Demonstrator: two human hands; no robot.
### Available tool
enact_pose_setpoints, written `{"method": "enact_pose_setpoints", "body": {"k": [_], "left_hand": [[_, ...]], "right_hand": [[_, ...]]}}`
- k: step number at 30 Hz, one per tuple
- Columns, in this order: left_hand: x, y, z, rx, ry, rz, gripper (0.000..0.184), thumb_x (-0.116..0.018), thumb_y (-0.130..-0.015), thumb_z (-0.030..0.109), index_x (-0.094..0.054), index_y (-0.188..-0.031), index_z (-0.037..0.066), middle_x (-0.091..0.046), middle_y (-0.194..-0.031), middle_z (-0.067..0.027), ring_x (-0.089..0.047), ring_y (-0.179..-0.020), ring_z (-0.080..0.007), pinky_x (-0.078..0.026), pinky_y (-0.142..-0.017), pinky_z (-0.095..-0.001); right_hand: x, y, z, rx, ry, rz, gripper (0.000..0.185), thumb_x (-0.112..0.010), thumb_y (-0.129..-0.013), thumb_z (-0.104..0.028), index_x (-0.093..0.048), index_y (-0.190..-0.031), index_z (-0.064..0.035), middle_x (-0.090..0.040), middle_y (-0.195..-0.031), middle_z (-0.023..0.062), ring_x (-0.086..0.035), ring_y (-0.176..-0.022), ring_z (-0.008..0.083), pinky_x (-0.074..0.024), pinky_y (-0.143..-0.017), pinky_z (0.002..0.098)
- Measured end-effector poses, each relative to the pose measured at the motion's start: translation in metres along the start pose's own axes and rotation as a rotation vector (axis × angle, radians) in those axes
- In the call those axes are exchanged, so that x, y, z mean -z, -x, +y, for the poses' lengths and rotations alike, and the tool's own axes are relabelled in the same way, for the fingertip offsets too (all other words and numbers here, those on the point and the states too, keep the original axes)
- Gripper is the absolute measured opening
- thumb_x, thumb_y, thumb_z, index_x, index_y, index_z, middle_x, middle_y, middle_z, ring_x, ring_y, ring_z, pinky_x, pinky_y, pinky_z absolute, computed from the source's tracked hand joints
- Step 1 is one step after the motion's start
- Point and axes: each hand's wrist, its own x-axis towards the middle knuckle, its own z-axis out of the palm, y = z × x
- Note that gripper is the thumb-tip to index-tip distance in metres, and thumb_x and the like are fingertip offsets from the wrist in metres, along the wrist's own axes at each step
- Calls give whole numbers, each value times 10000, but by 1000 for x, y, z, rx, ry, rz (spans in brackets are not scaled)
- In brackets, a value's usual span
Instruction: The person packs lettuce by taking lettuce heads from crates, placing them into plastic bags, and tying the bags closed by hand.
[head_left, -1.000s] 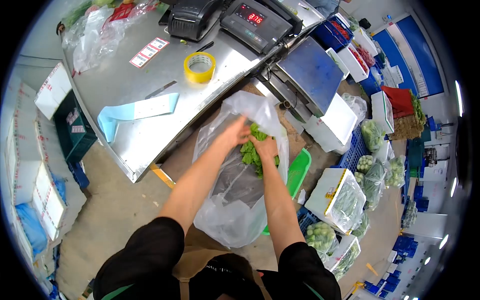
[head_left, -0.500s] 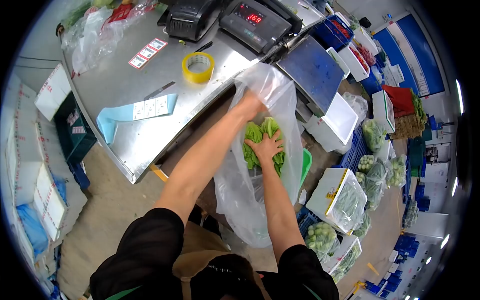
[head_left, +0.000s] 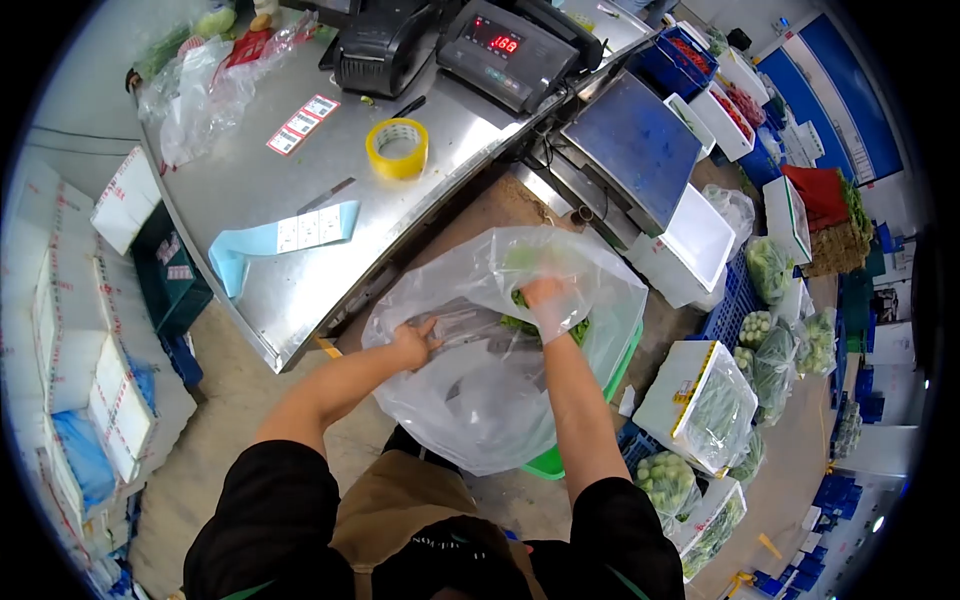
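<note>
A large clear plastic bag (head_left: 470, 400) spreads wide in front of me, over a green basket (head_left: 546, 464) whose rim shows below and to the right. At the bag's left side, my left hand (head_left: 408, 346) is closed on the plastic. My right hand (head_left: 545, 293) reaches inside, seen blurred through the film, beside green leafy lettuce (head_left: 522, 326). Its fingers are mostly hidden, so I cannot tell whether they grip the leaves.
On the steel table (head_left: 300, 335) lie yellow tape (head_left: 397, 149), a blue label strip (head_left: 300, 230) and a label sheet (head_left: 303, 124). The scale display (head_left: 503, 42) glows red near the blue weighing platform (head_left: 635, 150). White foam boxes (head_left: 690, 400) and bagged vegetables (head_left: 668, 482) line the right.
My left hand has come out of the bag's far end and moved back left to its side. The bag has spread wider, covering more lettuce. The display went from 1.69 to 1.68.
</note>
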Motion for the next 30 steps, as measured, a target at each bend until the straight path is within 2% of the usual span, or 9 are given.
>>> {"method": "enact_pose_setpoints", "body": {"k": [3,5,12,16,17,18,21,26,30], "left_hand": [[-47,-25,-18,142,181,101,723,-615,-791,440,-348,-1427,224,-413,-1398,-160,-502,-1200,-302,-396,-952,-428],[-55,-31,-29,162,256,109,718,-626,-786,391,-353,-1422,202,-472,-1343,-176,-528,-1165,-308,-411,-940,-419],[6,-10,-33,-288,373,140,647,-562,-811,261,-349,-1387,54,-573,-1152,-261,-569,-1069,-348,-427,-925,-390],[89,13,-2,-216,950,546,549,-584,-834,177,-375,-1316,16,-611,-1078,-218,-579,-1009,-331,-449,-840,-410],[90,-6,-3,-312,896,796,521,-556,-848,218,-403,-1300,7,-583,-1111,-244,-565,-1043,-340,-439,-865,-414],[89,-26,1,-418,842,1037,505,-528,-862,258,-430,-1284,-2,-556,-1144,-270,-552,-1077,-349,-429,-890,-417],[127,-8,21,-329,947,622,386,-473,-911,319,-576,-1034,-32,-640,-923,-200,-635,-867,-281,-480,-706,-385],[128,48,68,-446,778,572,372,-545,-891,311,-648,-764,-23,-639,-691,-90,-564,-631,-165,-430,-596,-309],[89,124,120,-661,811,677,243,-525,-922,148,-628,-1006,-56,-662,-892,-107,-613,-839,-169,-463,-797,-280]], "right_hand": [[5,5,-17,144,273,531,604,-607,-746,-426,-526,-1261,-121,-532,-1255,195,-505,-1124,401,-362,-991,475],[-58,-21,0,79,-536,421,626,-606,-752,-442,-511,-1283,-123,-473,-1321,196,-456,-1178,410,-312,-1026,493],[54,-7,-36,-199,30,-309,696,-592,-748,-602,-571,-1202,-75,-629,-1095,185,-585,-1025,348,-353,-997,468],[51,42,-27,135,81,345,730,-696,-641,-552,-585,-1164,-55,-619,-1071,207,-557,-1033,381,-400,-920,487],[97,67,-59,2,-56,116,653,-725,-651,-447,-588,-1147,-46,-582,-1117,218,-533,-1051,376,-407,-902,476],[74,96,-50,121,143,408,552,-723,-688,-320,-586,-1145,-43,-533,-1185,223,-524,-1048,368,-413,-894,461],[123,203,-93,129,-382,504,355,-699,-722,-102,-593,-1052,-27,-514,-1189,204,-520,-1050,361,-426,-885,429],[129,395,-138,-328,-459,702,269,-647,-744,-59,-577,-1003,-32,-531,-1088,153,-530,-1005,337,-431,-875,400],[85,529,-164,-887,-370,786,240,-623,-743,-49,-576,-977,-28,-548,-1018,163,-552,-956,356,-459,-819,403]]}}
